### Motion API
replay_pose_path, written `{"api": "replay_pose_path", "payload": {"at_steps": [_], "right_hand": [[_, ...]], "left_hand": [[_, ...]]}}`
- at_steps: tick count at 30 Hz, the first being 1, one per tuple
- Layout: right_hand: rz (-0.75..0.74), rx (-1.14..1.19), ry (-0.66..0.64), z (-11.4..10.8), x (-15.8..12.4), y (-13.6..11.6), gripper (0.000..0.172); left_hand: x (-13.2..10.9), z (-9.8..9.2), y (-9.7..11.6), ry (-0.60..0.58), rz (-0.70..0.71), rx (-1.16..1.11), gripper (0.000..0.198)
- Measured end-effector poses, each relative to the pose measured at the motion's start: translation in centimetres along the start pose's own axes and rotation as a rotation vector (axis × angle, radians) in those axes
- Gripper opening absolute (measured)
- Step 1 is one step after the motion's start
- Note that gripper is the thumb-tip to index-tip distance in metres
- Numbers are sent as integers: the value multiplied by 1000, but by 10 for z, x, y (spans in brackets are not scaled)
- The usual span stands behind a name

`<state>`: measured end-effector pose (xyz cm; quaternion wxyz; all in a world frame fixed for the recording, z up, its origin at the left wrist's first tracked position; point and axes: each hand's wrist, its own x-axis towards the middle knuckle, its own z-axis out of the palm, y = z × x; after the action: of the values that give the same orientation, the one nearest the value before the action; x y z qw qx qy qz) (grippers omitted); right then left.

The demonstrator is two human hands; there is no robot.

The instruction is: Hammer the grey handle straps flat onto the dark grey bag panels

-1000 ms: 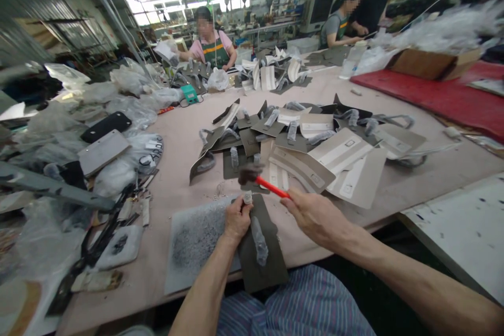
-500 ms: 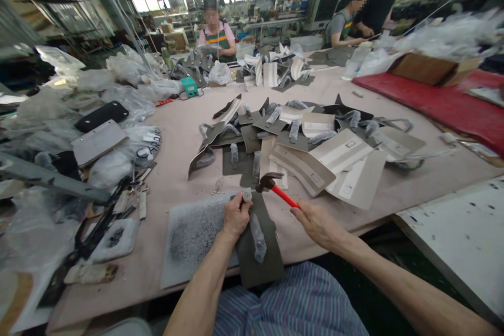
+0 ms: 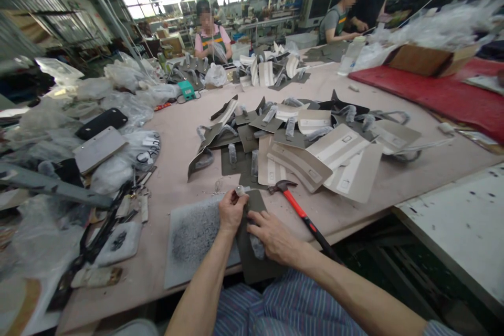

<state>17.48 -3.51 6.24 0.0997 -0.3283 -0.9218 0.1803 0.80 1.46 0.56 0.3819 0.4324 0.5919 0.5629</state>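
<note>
My left hand (image 3: 231, 212) is closed round a short punch-like tool with a pale round top (image 3: 240, 190), held upright; its lower end is hidden. Below it is the upper part of a dark grey-green panel (image 3: 252, 265), which lies partly over a speckled grey board (image 3: 189, 244). My right hand (image 3: 271, 233) is over the panel with its fingers apart, their tips at the panel's surface. It partly covers the panel's plastic-wrapped handle (image 3: 257, 247). A claw hammer (image 3: 299, 209) with a red and black handle lies to the right, touched by neither hand.
A heap of grey and beige panels (image 3: 315, 142) spreads across the table beyond my hands. Plastic bags (image 3: 114, 100) and a metal bar (image 3: 55, 184) crowd the left. A red sheet (image 3: 425, 94) with an open cardboard box (image 3: 425, 59) is at the right. Co-workers (image 3: 212, 39) stand behind.
My right hand has let go of the hammer, which now lies on the table, and has moved left onto the panel. My left hand still holds the pale-topped tool, now tilted slightly and shifted left.
</note>
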Motion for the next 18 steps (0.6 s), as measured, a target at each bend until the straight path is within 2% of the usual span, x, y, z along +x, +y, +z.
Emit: {"api": "replay_pose_path", "payload": {"at_steps": [4, 7, 9, 11, 14, 18], "right_hand": [[149, -224, 23, 0, 8, -11, 24], [327, -289, 73, -21, 12, -15, 17], [424, -275, 89, -33, 14, -17, 15], [498, -213, 101, -37, 16, -18, 14], [567, -74, 88, -23, 15, -18, 21], [590, 55, 87, 5, 13, -18, 48]], "left_hand": [[8, -10, 17, 159, -55, -217, 31], [13, -29, 48, 272, 18, -262, 36], [14, -40, 68, 295, 107, -213, 37], [12, -44, 80, 277, 149, -150, 35], [5, -35, 72, 173, 114, -108, 31], [-1, -13, 36, 26, 17, -157, 26]]}}
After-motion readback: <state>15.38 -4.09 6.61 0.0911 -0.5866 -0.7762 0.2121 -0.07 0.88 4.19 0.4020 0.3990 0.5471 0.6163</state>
